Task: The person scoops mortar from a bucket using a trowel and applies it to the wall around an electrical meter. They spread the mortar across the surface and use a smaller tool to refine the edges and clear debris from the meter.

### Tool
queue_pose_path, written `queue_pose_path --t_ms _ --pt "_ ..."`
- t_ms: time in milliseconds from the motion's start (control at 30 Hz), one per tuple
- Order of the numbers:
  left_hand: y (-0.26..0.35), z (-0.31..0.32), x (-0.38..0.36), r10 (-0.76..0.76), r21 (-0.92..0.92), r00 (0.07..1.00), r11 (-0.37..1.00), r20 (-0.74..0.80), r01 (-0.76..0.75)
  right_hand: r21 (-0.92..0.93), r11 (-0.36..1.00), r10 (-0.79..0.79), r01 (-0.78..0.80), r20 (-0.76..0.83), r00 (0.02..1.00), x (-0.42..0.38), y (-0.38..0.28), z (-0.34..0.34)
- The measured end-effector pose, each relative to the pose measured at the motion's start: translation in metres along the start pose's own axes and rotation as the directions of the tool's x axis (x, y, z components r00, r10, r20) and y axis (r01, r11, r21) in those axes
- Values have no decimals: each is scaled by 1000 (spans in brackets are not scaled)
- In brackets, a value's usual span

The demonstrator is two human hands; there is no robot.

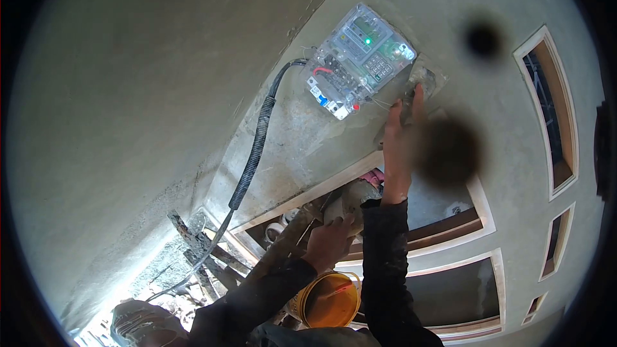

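Observation:
A clear-cased electric meter (363, 58) with a green light is fixed to the grey plastered wall (289, 141). My right hand (402, 138) is raised to the wall below and right of the meter, beside a rough patch (422, 79). Its fingers point up around a thin grey object I cannot make out; a dark lens spot blurs part of the hand. Lower down, my left hand (329, 242) has its fingers curled, beside a grey rounded object and a wooden pole (279, 244). What it holds is hidden.
Below my hands is a yellow bucket (355, 277). A black corrugated conduit (254, 157) runs from the meter down the wall. Framed openings (490, 209) lie below and at right (549, 112). Rough timbers (209, 250) and a pale, head-like covered shape (144, 324) are lower left.

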State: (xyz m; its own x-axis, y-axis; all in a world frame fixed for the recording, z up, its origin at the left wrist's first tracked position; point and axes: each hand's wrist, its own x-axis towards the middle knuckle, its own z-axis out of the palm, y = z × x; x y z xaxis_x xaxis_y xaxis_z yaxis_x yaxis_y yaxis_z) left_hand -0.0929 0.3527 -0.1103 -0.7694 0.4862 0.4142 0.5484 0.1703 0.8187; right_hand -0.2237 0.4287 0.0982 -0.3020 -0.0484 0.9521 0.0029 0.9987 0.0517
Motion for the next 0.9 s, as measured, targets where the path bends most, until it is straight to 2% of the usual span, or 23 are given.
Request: queue_pose_path --t_ms 133,200,333,433,500,533,600,633,667,700,733,767,800,833,900 --pt "-2 0 1 -19 11 999 1000 29 18 -38 999 -35 35 -7 999 -7 0 7" --pt "-3 0 -1 17 -13 1000 1000 -15 -17 23 999 36 -37 44 998 -15 -1 11" --pt "-5 1 -1 18 27 1000 999 -23 -17 17 990 135 -139 127 983 -35 0 21" --pt "-6 -1 0 -29 10 999 1000 39 29 52 983 168 -177 144 975 -53 -1 24" --pt "-7 -6 1 -77 58 978 996 195 67 44 995 80 -86 125 989 -69 -5 22" --pt "-9 -5 -1 -77 57 977 996 197 67 42 995 81 -87 125 989 -76 -9 20" --pt "-16 3 -6 38 -63 999 997 10 -37 0 992 124 -127 218 968 -87 -16 16" --pt "-38 54 -5 -64 -425 998 904 -16 52 1 992 124 -127 216 968 -92 -19 13" --pt "-58 103 -3 -167 -789 985 610 -42 70 -8 991 129 -132 249 960 -97 -22 10" --pt "-78 151 -2 -267 -962 961 273 -67 9 -18 991 135 -136 285 949 -103 -24 4" --pt "-65 122 -4 -266 -962 962 273 -67 8 -18 991 136 -136 284 949 -109 -24 -5" --pt "-37 60 -6 -122 -624 988 781 -95 37 -2 989 140 -148 331 933 -113 -23 -14" --pt "-18 20 -6 12 -55 999 998 -37 -14 16 987 141 -158 375 916 -114 -22 -21" --pt "-12 13 -5 15 -53 999 998 -47 -17 22 988 133 -151 370 919 -109 -18 -30" --pt "-5 8 -3 -45 -9 999 999 19 45 25 999 30 -43 383 923 -86 3 -53"
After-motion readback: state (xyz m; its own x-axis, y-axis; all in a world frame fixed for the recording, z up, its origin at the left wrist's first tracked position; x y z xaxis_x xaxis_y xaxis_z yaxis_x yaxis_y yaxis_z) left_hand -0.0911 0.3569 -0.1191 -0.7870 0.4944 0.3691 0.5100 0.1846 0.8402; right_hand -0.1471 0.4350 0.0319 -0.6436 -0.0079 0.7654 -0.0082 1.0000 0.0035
